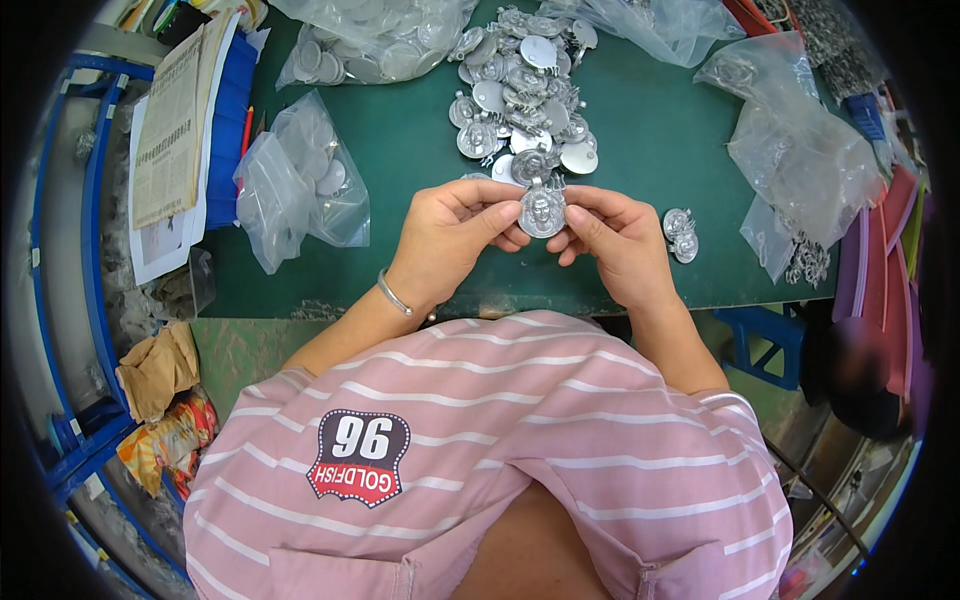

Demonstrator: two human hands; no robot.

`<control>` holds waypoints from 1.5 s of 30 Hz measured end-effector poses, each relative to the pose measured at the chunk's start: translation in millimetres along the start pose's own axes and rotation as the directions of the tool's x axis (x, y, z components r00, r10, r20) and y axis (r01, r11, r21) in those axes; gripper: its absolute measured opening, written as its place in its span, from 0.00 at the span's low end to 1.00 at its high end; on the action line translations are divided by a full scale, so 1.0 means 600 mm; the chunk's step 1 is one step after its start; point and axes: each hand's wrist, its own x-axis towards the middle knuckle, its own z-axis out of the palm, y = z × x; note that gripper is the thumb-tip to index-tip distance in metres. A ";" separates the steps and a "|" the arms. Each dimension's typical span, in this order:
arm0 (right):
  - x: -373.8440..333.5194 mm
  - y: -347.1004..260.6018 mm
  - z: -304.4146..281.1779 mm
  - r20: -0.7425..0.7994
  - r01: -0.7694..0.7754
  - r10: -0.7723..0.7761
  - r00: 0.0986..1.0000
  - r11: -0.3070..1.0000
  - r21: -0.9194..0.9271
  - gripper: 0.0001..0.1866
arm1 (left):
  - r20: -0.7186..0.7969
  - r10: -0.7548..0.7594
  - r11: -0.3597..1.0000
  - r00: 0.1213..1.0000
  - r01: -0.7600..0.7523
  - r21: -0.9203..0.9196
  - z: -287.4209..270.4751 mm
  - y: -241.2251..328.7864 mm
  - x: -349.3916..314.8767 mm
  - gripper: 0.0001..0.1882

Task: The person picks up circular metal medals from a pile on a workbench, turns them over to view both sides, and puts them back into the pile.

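Note:
Between the fingertips of both hands is a round silver pendant (542, 212) with a raised face relief and a small top piece. My left hand (455, 230) pinches its left edge, and a metal bangle (392, 294) circles that wrist. The pendant's right edge is gripped by my right hand (618, 240), thumb in front. Just beyond my fingers lies a heap of similar silver pendants (525, 95), some showing plain shiny backs. Two more pendants (681, 236) lie to the right of my right hand.
Clear bags of round discs (370, 45) (320, 175) lie on the green table (400, 130) at the back and left. Another clear bag (800, 150) sits at right near a small chain pile (806, 262). A blue bin (232, 125) with papers stands left; a blue stool (762, 345) is below right.

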 end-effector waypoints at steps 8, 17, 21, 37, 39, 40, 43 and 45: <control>-0.013 -0.007 0.017 0.074 0.340 -0.351 0.933 0.799 -0.495 0.10 | -0.065 -0.047 0.999 0.997 0.047 -0.005 0.010 -0.009 0.002 0.16; 0.062 -0.007 -0.027 0.207 0.303 -0.588 0.782 0.069 -0.950 0.15 | 0.310 -0.212 0.570 0.927 0.375 -0.731 -0.008 0.008 0.008 0.42; 0.076 -0.003 -0.061 0.213 0.314 -0.630 0.747 0.051 -0.948 0.13 | 0.313 -0.197 0.593 0.929 0.367 -0.717 -0.006 0.017 0.010 0.41; 0.012 0.017 0.004 0.008 -0.036 0.036 0.999 0.999 -0.003 0.15 | -0.067 -0.165 0.974 0.984 0.151 -0.171 0.007 0.000 0.008 0.09; 0.009 0.011 0.014 -0.020 -0.057 0.058 0.998 0.998 0.033 0.17 | -0.071 -0.153 0.975 0.986 0.139 -0.174 0.007 -0.003 0.008 0.09; 0.007 0.011 0.014 -0.021 -0.081 0.083 0.996 0.995 0.057 0.17 | -0.073 -0.147 0.975 0.986 0.133 -0.176 0.007 -0.004 0.008 0.09; 0.004 0.004 0.016 -0.004 -0.149 0.151 0.989 0.978 0.145 0.17 | -0.098 -0.190 0.955 0.977 0.161 -0.247 0.006 0.002 0.010 0.10; 0.004 0.000 0.016 0.022 -0.175 0.174 0.984 0.964 0.201 0.17 | -0.087 -0.168 0.964 0.982 0.145 -0.222 0.005 -0.002 0.008 0.11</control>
